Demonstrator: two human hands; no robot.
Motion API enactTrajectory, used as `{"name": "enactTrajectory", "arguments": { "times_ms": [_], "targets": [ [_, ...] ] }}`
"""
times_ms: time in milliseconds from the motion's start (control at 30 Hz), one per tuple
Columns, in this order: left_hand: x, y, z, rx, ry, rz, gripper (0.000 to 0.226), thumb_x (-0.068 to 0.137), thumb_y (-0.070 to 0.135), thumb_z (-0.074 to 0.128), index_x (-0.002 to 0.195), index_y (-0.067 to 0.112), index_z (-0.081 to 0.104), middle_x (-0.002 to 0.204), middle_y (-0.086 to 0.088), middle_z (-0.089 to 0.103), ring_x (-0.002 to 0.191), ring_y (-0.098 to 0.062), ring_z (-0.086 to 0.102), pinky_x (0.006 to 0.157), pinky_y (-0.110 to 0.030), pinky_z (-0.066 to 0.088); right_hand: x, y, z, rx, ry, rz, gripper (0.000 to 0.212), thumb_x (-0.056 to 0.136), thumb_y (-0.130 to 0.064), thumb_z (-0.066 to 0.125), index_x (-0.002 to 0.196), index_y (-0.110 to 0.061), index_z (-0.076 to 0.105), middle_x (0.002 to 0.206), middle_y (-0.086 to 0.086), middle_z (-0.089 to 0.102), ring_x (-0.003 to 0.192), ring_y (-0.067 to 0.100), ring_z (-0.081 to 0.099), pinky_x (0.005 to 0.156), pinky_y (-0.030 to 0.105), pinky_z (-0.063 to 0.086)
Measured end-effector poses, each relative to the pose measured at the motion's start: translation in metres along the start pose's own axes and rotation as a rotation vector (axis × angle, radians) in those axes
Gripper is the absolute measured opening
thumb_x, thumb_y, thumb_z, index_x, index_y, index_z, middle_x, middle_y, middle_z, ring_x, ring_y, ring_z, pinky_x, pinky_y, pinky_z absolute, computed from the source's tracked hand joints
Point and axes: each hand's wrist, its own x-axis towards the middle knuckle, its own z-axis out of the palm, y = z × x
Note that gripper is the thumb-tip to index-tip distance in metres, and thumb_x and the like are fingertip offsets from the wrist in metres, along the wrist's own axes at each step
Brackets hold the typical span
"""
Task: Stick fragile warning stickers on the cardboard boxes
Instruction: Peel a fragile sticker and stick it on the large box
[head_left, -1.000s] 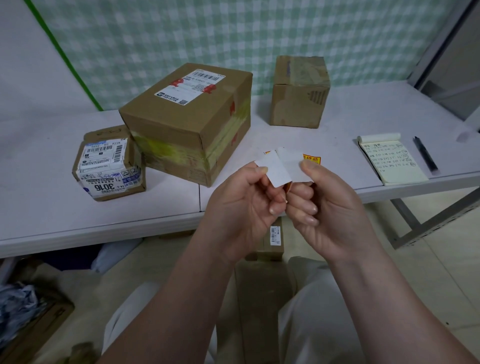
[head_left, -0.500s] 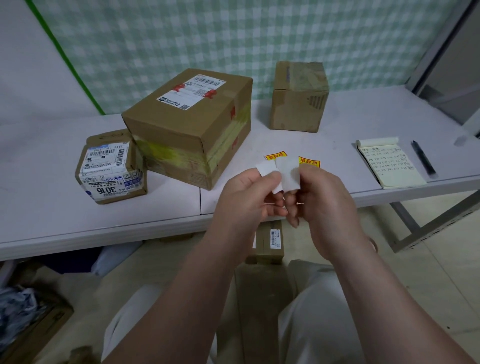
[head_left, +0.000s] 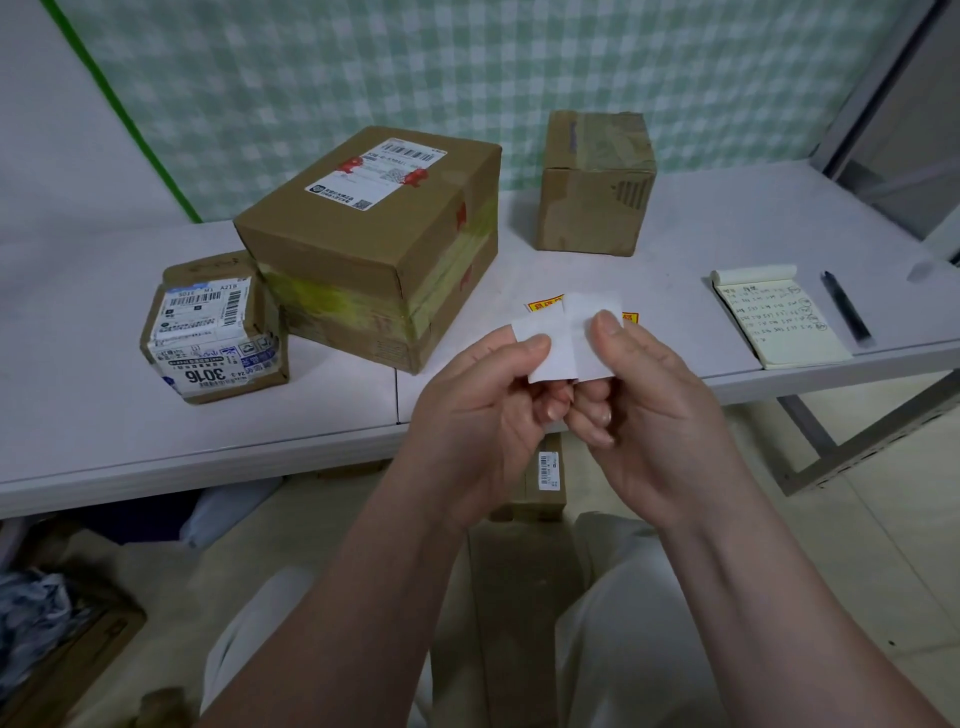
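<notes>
Both hands, left (head_left: 483, 395) and right (head_left: 644, 400), pinch 1 sticker (head_left: 566, 338) above the table (head_left: 104, 405) edge. It looks light, floppy and tacky; hold by the corners.

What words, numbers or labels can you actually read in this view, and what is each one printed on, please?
"3016": upside down on the small box's front label.
"A21B": top label of the same box, less certain.
Large box's shipping label: barcode and text, too blurred.
Notepad: handwriting, illegible.
Yellow stickers on the table: red characters, unreadable.
Backing paper in both hands: blank.
</notes>
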Motion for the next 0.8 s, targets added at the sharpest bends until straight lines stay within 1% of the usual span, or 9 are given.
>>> {"name": "enactTrajectory", "arguments": {
  "times_ms": [67, 100, 200, 300, 400, 500, 567, 700, 800],
  "targets": [
    [0.000, 0.000, 0.000, -0.020, -0.001, -0.013, 0.033, 0.083, 0.013, 0.042, 0.104, -0.008, 0.056, 0.061, -0.016, 0.059, 0.053, -0.022, 0.054, 0.056, -0.037, 0.050, 0.000, -0.001, 0.001, 0.042, -0.010, 0.024, 0.027, 0.089, -0.027, 0.051, 0.072, -0.014, 0.067, 0.048, -0.001, 0.040, 0.049, 0.015, 0.045, 0.038, 0.017, 0.029],
    [0.001, 0.000, -0.001, -0.028, 0.016, -0.021, 0.035, 0.083, 0.013, 0.043, 0.107, -0.008, 0.055, 0.062, -0.017, 0.059, 0.054, -0.021, 0.053, 0.060, -0.039, 0.046, 0.000, -0.002, 0.002, 0.061, -0.008, 0.045, 0.025, 0.089, -0.028, 0.052, 0.078, -0.011, 0.067, 0.050, 0.001, 0.039, 0.051, 0.016, 0.043, 0.037, 0.017, 0.031],
    [0.001, 0.000, -0.004, -0.071, 0.071, -0.047, 0.041, 0.082, 0.015, 0.045, 0.115, -0.008, 0.053, 0.070, -0.013, 0.062, 0.060, -0.017, 0.054, 0.060, -0.026, 0.042, 0.000, -0.003, 0.003, 0.146, 0.003, 0.114, 0.027, 0.086, -0.028, 0.051, 0.094, -0.004, 0.061, 0.051, 0.003, 0.049, 0.052, 0.015, 0.046, 0.042, 0.017, 0.043],
    [0.003, -0.001, -0.005, -0.114, 0.101, -0.071, 0.043, 0.082, 0.015, 0.046, 0.118, -0.007, 0.051, 0.079, -0.012, 0.062, 0.069, -0.018, 0.051, 0.065, -0.025, 0.037, 0.001, -0.003, 0.002, 0.212, 0.001, 0.152, 0.030, 0.083, -0.029, 0.050, 0.095, -0.004, 0.061, 0.057, 0.002, 0.061, 0.056, 0.014, 0.053, 0.051, 0.019, 0.051],
    [0.003, -0.001, -0.005, -0.178, 0.132, -0.088, 0.039, 0.082, 0.014, 0.047, 0.115, -0.006, 0.051, 0.090, -0.015, 0.059, 0.073, -0.018, 0.049, 0.067, -0.025, 0.039, 0.003, -0.002, 0.002, 0.271, 0.011, 0.171, 0.029, 0.082, -0.028, 0.050, 0.091, -0.004, 0.062, 0.056, 0.004, 0.061, 0.055, 0.016, 0.053, 0.048, 0.019, 0.050],
    [0.004, 0.000, -0.004, -0.234, 0.140, -0.103, 0.035, 0.082, 0.013, 0.046, 0.112, -0.005, 0.051, 0.102, -0.018, 0.055, 0.073, -0.016, 0.048, 0.056, -0.017, 0.045, 0.005, -0.001, 0.000, 0.313, 0.043, 0.188, 0.026, 0.081, -0.027, 0.051, 0.087, -0.004, 0.060, 0.051, 0.004, 0.057, 0.052, 0.017, 0.052, 0.042, 0.018, 0.046],
    [0.004, -0.001, -0.004, -0.255, 0.135, -0.118, 0.035, 0.081, 0.013, 0.046, 0.112, -0.004, 0.051, 0.103, -0.018, 0.056, 0.073, -0.016, 0.048, 0.055, -0.016, 0.044, 0.006, 0.000, -0.002, 0.353, 0.064, 0.220, 0.025, 0.080, -0.027, 0.053, 0.088, -0.003, 0.059, 0.052, 0.006, 0.050, 0.050, 0.018, 0.052, 0.038, 0.017, 0.043],
    [0.005, -0.001, -0.005, -0.291, 0.108, -0.140, 0.041, 0.081, 0.013, 0.047, 0.119, -0.003, 0.046, 0.111, -0.021, 0.055, 0.078, -0.020, 0.046, 0.057, -0.017, 0.044, 0.008, -0.001, -0.005, 0.415, 0.084, 0.266, 0.020, 0.078, -0.025, 0.052, 0.085, -0.006, 0.056, 0.045, 0.001, 0.044, 0.035, 0.008, 0.048, 0.031, 0.013, 0.037],
    [0.006, -0.002, -0.007, -0.331, 0.078, -0.141, 0.043, 0.081, 0.010, 0.050, 0.122, 0.000, 0.041, 0.117, -0.022, 0.049, 0.079, -0.019, 0.042, 0.057, -0.018, 0.044, 0.010, 0.000, -0.007, 0.451, 0.058, 0.284, 0.022, 0.070, -0.025, 0.060, 0.083, -0.009, 0.053, 0.044, -0.001, 0.044, 0.033, 0.004, 0.041, 0.029, 0.013, 0.034]
  ]
}}
